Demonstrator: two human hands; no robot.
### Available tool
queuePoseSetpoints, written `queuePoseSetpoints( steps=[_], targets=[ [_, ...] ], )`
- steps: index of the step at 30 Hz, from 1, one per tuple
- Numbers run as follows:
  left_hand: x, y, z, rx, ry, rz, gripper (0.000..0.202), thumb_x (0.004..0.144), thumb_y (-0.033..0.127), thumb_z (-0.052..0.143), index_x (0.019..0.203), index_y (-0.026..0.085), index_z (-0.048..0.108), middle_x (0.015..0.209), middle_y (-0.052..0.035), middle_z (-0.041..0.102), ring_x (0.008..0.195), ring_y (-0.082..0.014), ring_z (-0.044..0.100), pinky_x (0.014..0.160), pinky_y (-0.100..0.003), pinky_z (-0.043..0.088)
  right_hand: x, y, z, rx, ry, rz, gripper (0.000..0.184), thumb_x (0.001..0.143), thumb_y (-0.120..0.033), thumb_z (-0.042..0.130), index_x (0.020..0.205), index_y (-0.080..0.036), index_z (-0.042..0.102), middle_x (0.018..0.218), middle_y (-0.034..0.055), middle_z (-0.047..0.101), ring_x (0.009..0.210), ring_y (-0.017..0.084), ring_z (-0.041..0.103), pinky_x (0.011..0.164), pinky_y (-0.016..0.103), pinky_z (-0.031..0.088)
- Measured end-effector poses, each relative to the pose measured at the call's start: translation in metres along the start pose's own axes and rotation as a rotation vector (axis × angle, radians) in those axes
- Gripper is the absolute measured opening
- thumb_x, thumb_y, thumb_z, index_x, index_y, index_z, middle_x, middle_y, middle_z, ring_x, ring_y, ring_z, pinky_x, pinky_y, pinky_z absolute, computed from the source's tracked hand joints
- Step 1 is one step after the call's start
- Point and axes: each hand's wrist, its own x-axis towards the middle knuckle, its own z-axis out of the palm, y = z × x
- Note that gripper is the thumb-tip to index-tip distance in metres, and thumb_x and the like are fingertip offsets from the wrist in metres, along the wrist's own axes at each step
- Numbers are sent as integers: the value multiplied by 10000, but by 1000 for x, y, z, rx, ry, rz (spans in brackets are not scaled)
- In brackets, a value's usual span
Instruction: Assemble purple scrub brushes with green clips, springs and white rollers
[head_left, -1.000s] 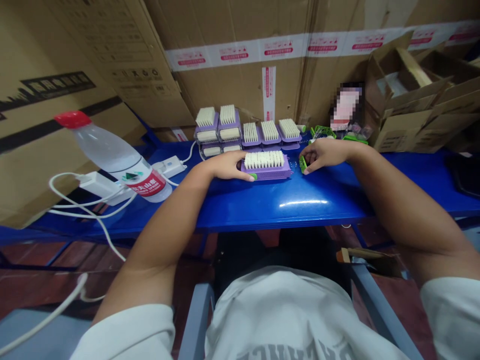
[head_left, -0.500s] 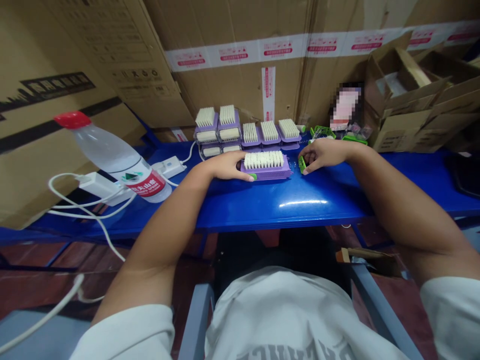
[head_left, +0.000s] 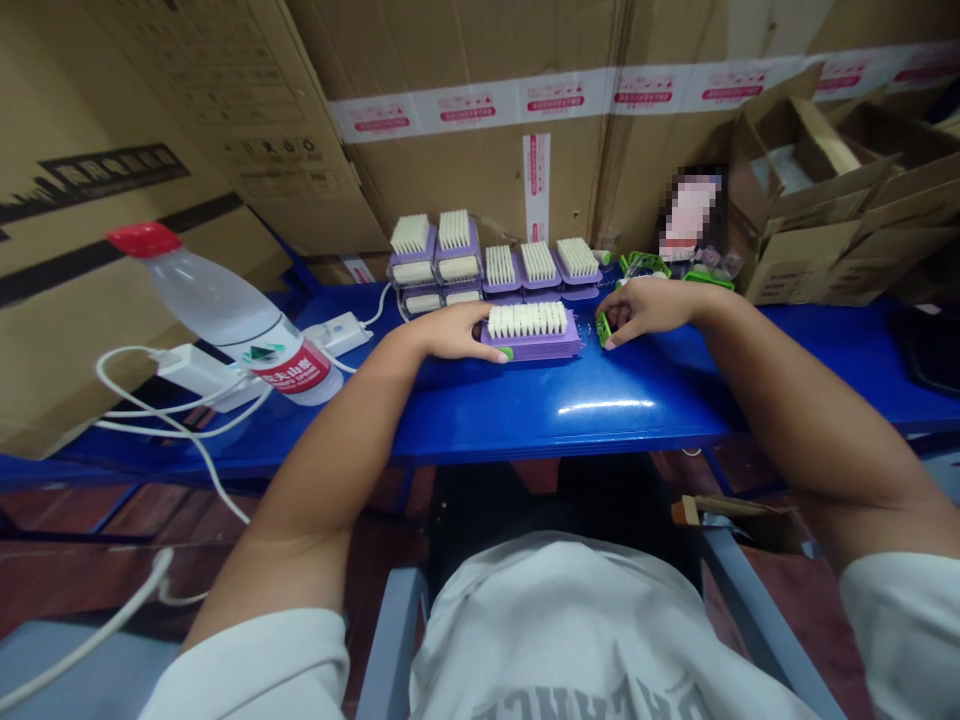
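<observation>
On the blue table lies a purple block with rows of white bristle-like teeth (head_left: 531, 345), its bristles facing up. My left hand (head_left: 459, 332) grips its left end, the thumb by a green piece (head_left: 508, 353) there. To the right of the block, my right hand (head_left: 643, 307) is closed on a small green plastic frame (head_left: 603, 328), held upright on its edge. A narrow gap lies between this frame and the block's right end. The palm side of my right hand and its curled fingers are partly hidden.
Similar purple blocks (head_left: 538, 265) stand along the back, some stacked at the left (head_left: 436, 262). More green pieces (head_left: 645, 264) lie behind my right hand. A tilted bottle (head_left: 232, 310), chargers and white cables (head_left: 202, 376) are at left; cardboard boxes (head_left: 832, 220) stand at right.
</observation>
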Motion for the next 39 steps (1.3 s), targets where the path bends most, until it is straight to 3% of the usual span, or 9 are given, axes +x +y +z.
queuePoseSetpoints(
  steps=[39],
  targets=[
    [0, 8, 1, 52, 8, -9, 940, 865, 685, 893, 1651, 216, 678, 1705, -149, 718, 1530, -422, 706, 1257, -474, 565, 5, 4, 4, 6, 27, 0, 814, 681, -879, 912, 1153, -216, 908, 884, 74, 874, 892, 350, 826, 828, 454, 584]
  ],
)
